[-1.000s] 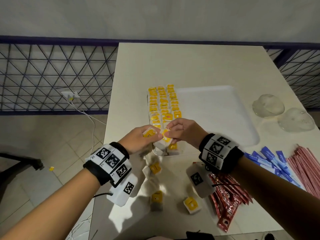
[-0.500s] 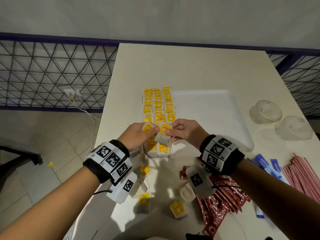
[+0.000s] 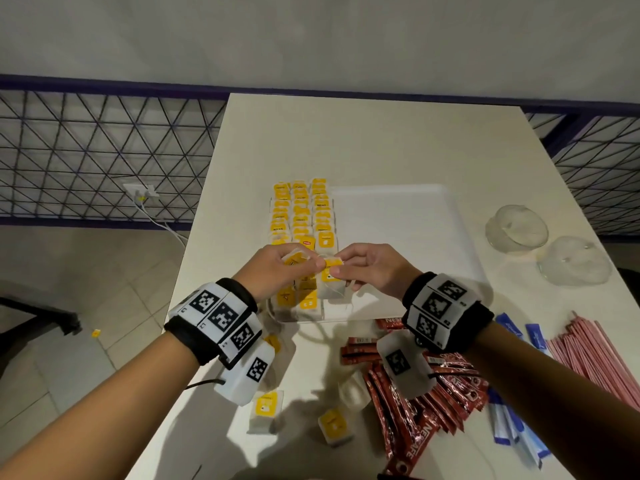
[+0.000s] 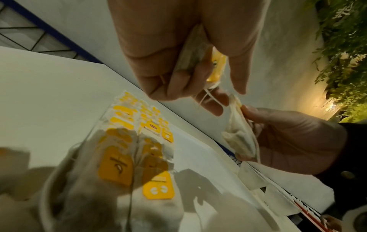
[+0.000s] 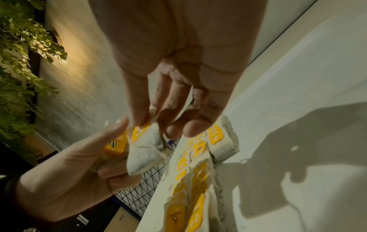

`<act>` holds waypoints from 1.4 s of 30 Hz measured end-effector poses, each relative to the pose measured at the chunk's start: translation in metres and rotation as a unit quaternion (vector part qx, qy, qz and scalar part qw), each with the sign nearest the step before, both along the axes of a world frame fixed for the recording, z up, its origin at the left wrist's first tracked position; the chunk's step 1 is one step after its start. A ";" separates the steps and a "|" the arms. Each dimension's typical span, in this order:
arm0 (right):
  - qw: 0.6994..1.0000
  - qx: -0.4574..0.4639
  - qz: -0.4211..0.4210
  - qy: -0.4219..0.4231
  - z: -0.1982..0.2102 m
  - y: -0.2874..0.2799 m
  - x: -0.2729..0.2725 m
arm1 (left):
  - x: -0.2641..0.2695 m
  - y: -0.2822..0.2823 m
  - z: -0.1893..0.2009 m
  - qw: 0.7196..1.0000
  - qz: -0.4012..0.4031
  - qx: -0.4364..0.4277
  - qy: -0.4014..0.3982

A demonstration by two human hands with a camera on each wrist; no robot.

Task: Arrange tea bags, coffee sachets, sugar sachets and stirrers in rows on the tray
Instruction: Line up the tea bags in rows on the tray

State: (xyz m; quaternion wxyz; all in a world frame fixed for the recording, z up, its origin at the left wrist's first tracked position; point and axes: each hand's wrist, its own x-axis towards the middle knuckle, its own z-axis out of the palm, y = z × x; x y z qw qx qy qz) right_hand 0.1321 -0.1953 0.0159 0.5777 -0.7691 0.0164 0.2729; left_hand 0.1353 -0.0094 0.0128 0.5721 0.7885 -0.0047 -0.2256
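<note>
The white tray [image 3: 398,237] holds three rows of yellow-tagged tea bags [image 3: 301,216] along its left side. Above the near end of those rows my left hand [image 3: 308,263] grips one tea bag [image 4: 194,51]. My right hand [image 3: 337,268] pinches a second tea bag [image 3: 330,280] by its top, and the bag hangs below the fingers. Thin strings [image 4: 208,97] run between the two bags. Loose tea bags [image 3: 266,407] lie on the table near me. Red coffee sachets [image 3: 415,410], blue sugar sachets [image 3: 509,424] and pink stirrers [image 3: 595,351] lie to the right.
Two upturned clear glass bowls [image 3: 516,230] stand right of the tray. The table's left edge [image 3: 194,265] runs close to the tea bag rows, with floor and a metal railing beyond. The right part of the tray is bare.
Both hands stay together over the near end of the rows, each still holding its tea bag. The right hand's bag now hangs lower, apart from the left one.
</note>
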 end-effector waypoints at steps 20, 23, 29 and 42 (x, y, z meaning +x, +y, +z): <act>0.999 0.019 0.001 -0.027 -0.004 -0.009 0.002 | -0.006 -0.016 -0.020 0.996 -0.059 0.052 -0.033; 0.999 0.023 -0.015 -0.016 -0.011 -0.008 0.005 | -0.007 -0.019 -0.026 0.996 -0.056 0.066 -0.027; 0.998 0.055 -0.036 0.010 -0.022 -0.007 0.012 | 0.001 -0.014 -0.033 0.980 -0.098 0.164 -0.055; 0.998 0.012 -0.064 0.025 -0.043 -0.003 0.043 | 0.012 -0.024 -0.037 0.942 -0.225 0.243 -0.057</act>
